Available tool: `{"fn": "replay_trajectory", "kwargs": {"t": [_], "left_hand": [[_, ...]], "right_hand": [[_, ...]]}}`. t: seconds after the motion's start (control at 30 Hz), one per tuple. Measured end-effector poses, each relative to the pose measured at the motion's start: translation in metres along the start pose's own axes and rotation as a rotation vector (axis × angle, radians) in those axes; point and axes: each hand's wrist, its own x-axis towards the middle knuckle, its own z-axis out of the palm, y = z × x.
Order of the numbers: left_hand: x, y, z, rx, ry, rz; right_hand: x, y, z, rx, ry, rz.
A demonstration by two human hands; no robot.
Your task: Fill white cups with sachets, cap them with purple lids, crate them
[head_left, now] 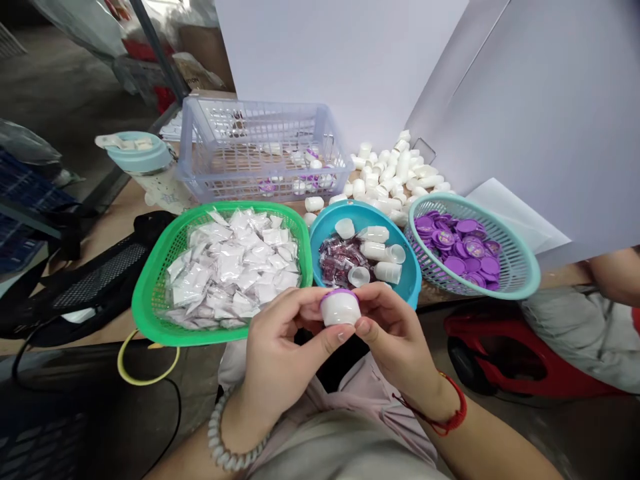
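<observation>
A small white plastic cup with a purple lid (341,309) is held between my two hands, above my lap. My left hand (290,347) grips it from the left, thumb along its lower side. From the right, the thumb and fingers of my right hand (395,333) close on the same cup. Just beyond them a blue bowl (414,267) holds white cups (387,271) and dark red packets (340,260). To the left, a green basket (143,293) is full of small clear packets with white contents (235,260). Purple lids (455,265) fill a pale teal basket (525,270) at the right.
A clear lilac crate (260,190) with several capped cups stands at the back, beside a heap of white cups (390,173). At the left are a light blue tumbler (143,157) and a black bag (100,273). Another person's arm (615,277) shows at the right.
</observation>
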Motion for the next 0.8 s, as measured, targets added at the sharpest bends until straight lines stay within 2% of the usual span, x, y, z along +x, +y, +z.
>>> {"fn": "replay_trajectory", "kwargs": {"t": [0.13, 0.23, 0.33, 0.5, 0.6, 0.67, 0.7, 0.73, 0.8], "left_hand": [[0.010, 0.006, -0.015, 0.345, -0.084, 0.094], [0.019, 0.012, -0.037, 0.448, -0.094, 0.139], [0.024, 0.012, -0.065, 0.363, -0.026, 0.093], [0.031, -0.006, -0.108, 0.680, -0.032, 0.140], [0.033, -0.017, -0.119, 0.479, 0.050, 0.038], [0.034, -0.020, -0.119, 0.303, 0.101, 0.021], [0.035, -0.018, -0.117, 0.242, 0.141, 0.036], [0.037, -0.016, -0.113, 0.195, 0.183, 0.064], [0.042, -0.008, -0.099, 0.143, 0.240, 0.178]], "right_hand": [[0.015, -0.007, -0.006, 0.034, -0.114, 0.084], [0.054, -0.019, -0.019, -0.045, -0.138, 0.026], [0.123, -0.028, -0.033, -0.234, -0.059, -0.103], [0.255, -0.020, -0.032, -0.535, 0.106, -0.059], [0.305, -0.008, -0.023, -0.632, 0.172, -0.031], [0.315, -0.004, -0.010, -0.675, 0.191, -0.030], [0.312, -0.003, -0.001, -0.688, 0.197, -0.040], [0.303, -0.003, 0.012, -0.683, 0.190, -0.061], [0.268, -0.005, 0.043, -0.619, 0.078, -0.124]]}}
